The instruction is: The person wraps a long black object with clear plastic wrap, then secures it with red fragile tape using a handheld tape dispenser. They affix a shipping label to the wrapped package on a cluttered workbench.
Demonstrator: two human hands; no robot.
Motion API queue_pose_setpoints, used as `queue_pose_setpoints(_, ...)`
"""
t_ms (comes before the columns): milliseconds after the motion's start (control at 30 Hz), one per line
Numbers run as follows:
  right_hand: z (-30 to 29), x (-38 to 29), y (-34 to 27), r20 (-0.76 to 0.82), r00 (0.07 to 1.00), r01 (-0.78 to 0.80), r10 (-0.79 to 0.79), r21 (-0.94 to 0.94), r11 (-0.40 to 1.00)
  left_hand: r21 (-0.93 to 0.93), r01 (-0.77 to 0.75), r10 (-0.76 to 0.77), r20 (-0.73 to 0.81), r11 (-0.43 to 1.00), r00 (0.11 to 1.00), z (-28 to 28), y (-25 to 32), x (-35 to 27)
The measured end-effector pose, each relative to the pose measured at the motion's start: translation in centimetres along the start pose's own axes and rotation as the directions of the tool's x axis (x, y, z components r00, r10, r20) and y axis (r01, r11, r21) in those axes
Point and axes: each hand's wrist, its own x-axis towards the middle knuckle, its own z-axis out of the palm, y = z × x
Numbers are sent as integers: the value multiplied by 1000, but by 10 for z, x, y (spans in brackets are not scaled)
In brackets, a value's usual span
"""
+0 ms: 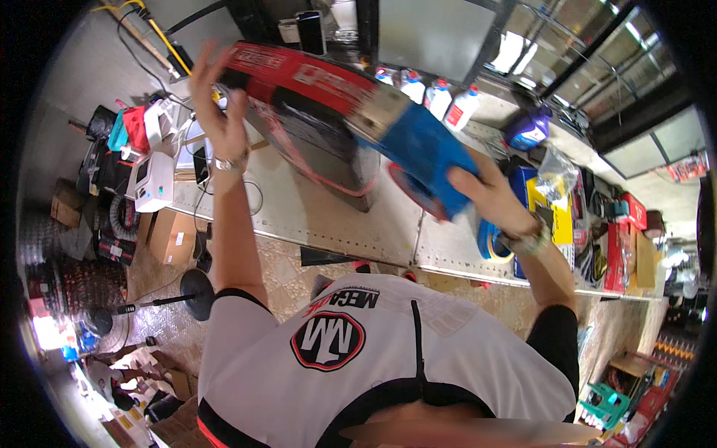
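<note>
A long package [313,120] with a red printed top edge and dark, shiny sides stands tilted over the workbench [313,213]. A pinkish band runs along its lower side. My left hand [221,112] is at the package's left end, fingers spread and blurred; whether it grips or only touches is unclear. My right hand [496,193] grips a wide blue piece [425,151], perhaps tape or card, at the package's right end. Just below it shows a blurred red-rimmed round part [417,190]. Under my right wrist lies a roll of blue tape [493,243].
Several white bottles with red caps [440,101] line the back, beside a purple jug [529,127]. A yellow and blue box [552,210] sits to the right. At left are a white device [154,182], cables and a cardboard box [172,238] below.
</note>
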Motion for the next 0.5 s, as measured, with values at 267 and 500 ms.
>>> queue_pose_setpoints(267, 63, 172, 144, -208, 868, 369, -452, -339, 865, 120, -78, 88, -79, 990, 993, -16, -84, 17)
queue_pose_setpoints(500, 86, 187, 173, -221, 921, 77, -321, -705, 705, -115, 509, -520, -255, 853, 815, -22, -178, 11)
